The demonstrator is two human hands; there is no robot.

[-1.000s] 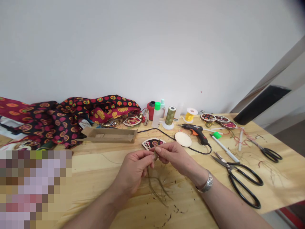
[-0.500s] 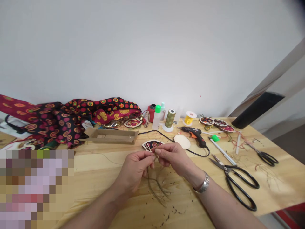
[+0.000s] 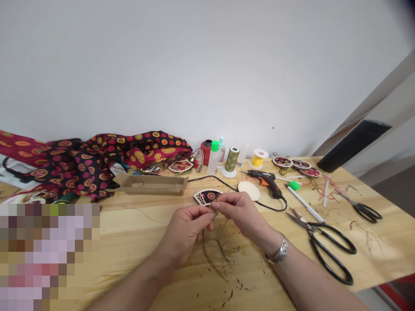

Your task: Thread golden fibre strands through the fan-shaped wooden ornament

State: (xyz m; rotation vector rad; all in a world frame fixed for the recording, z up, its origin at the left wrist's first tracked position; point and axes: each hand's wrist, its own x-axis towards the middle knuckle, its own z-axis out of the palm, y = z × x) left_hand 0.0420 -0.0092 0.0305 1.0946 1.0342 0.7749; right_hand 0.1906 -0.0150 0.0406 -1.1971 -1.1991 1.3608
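My left hand (image 3: 192, 223) and my right hand (image 3: 236, 211) meet over the middle of the wooden table, both closed with thumb and finger pinched. Olive-green threads (image 3: 212, 258) run between the fingertips and hang in loose strands below them. The exact spot where the threads cross is hidden by my fingers. Just behind the fingertips lies a fan-shaped wooden ornament (image 3: 209, 196) with dark patterned fabric and a cut-out lattice at its left end. A pale round disc (image 3: 249, 190) rests behind my right hand.
Behind my hands are an open cardboard box (image 3: 155, 185), an olive thread cone (image 3: 232, 160), a yellow thread spool (image 3: 258, 158) and a glue gun (image 3: 267, 181) with its cord. Large black-handled scissors (image 3: 330, 242) lie to the right, smaller scissors (image 3: 366, 211) farther off. Patterned fabric (image 3: 84, 160) is heaped at left.
My hands stay together on the threads, with small shifts of the fingers. The right hand's fingertips have moved slightly, and a little more of the fan-shaped ornament shows. The view has shifted slightly.
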